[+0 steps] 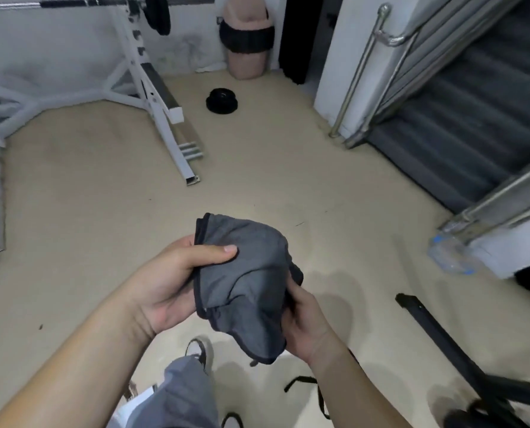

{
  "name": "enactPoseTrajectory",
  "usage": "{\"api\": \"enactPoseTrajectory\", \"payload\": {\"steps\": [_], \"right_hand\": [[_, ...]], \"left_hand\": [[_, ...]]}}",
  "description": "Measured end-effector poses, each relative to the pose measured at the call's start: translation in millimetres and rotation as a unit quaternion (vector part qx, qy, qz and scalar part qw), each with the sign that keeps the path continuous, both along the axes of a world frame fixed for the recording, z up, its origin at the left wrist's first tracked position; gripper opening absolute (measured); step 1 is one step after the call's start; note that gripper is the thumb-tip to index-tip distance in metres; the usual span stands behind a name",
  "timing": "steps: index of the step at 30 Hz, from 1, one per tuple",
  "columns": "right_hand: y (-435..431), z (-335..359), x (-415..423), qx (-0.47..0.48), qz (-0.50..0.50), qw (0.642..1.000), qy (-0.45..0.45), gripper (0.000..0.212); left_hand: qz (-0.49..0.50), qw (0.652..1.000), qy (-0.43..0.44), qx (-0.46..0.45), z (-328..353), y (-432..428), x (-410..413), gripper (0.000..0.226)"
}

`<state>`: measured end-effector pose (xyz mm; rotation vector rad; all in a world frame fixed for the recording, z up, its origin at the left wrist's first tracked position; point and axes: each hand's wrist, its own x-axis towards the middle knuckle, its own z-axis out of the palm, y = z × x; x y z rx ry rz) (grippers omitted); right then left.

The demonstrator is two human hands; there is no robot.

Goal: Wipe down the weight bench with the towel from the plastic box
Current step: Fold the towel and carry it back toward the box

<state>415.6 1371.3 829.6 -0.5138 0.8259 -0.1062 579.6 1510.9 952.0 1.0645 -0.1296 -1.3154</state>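
A dark grey towel (248, 273) with a black hem hangs bunched between both hands at the middle of the view, above the beige floor. My left hand (171, 279) grips its left edge, thumb lying across the cloth. My right hand (307, 322) holds the lower right part from underneath. The white frame of the weight bench (152, 88) stands at the upper left, with a barbell (72, 3) resting across its top; the bench pad is out of sight at the left edge. No plastic box is in view.
A black weight plate (222, 100) lies on the floor beyond the frame. A pink bin (246, 38) stands by the far wall. Stairs with a metal railing (362, 66) rise at the right, a plastic bottle (452, 254) at their foot. A black bar (443, 344) lies at lower right.
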Motion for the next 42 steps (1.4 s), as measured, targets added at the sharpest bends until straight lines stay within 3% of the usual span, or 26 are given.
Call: {"api": "enactPoseTrajectory", "payload": {"steps": [4, 7, 12, 22, 30, 32, 35, 36, 37, 39, 40, 42], "right_hand": [[-58, -8, 11, -0.096, 0.004, 0.986, 0.134, 0.054], [-109, -11, 27, -0.150, -0.048, 0.967, 0.201, 0.056], [-184, 16, 70, -0.186, -0.095, 0.960, 0.186, 0.027], [-314, 46, 138, -0.214, -0.260, 0.925, 0.176, 0.022], [-454, 26, 92, -0.173, -0.365, 0.897, 0.178, 0.034], [-495, 24, 80, -0.156, -0.376, 0.900, 0.153, 0.043], [-550, 22, 65, -0.127, -0.431, 0.884, 0.128, 0.039], [-567, 21, 60, -0.112, -0.450, 0.878, 0.120, 0.039], [-585, 19, 54, -0.099, -0.467, 0.872, 0.110, 0.041], [-620, 15, 43, -0.073, -0.491, 0.862, 0.098, 0.046], [-639, 13, 37, -0.066, -0.500, 0.858, 0.097, 0.049], [-675, 11, 26, -0.063, -0.515, 0.849, 0.097, 0.053]], "left_hand": [[-0.079, 0.994, -0.025, 0.073, -24, -58, 51, 0.046], [-0.132, 0.980, -0.048, 0.142, -47, -115, 90, 0.030], [-0.191, 0.960, -0.095, 0.182, -76, -230, 138, 0.010], [-0.328, 0.914, -0.217, 0.102, -62, -444, 123, 0.011], [-0.442, 0.838, -0.320, -0.014, -90, -603, 49, 0.033], [-0.480, 0.789, -0.380, -0.042, -99, -637, 30, 0.047], [-0.498, 0.705, -0.500, -0.069, -106, -682, 13, 0.060], [-0.500, 0.702, -0.499, -0.088, -107, -699, 12, 0.060], [-0.499, 0.720, -0.469, -0.109, -106, -717, 14, 0.056], [-0.484, 0.779, -0.382, -0.113, -109, -762, 21, 0.044], [-0.466, 0.803, -0.359, -0.094, -113, -789, 25, 0.038], [-0.454, 0.815, -0.360, -0.028, -118, -844, 34, 0.033]]}}
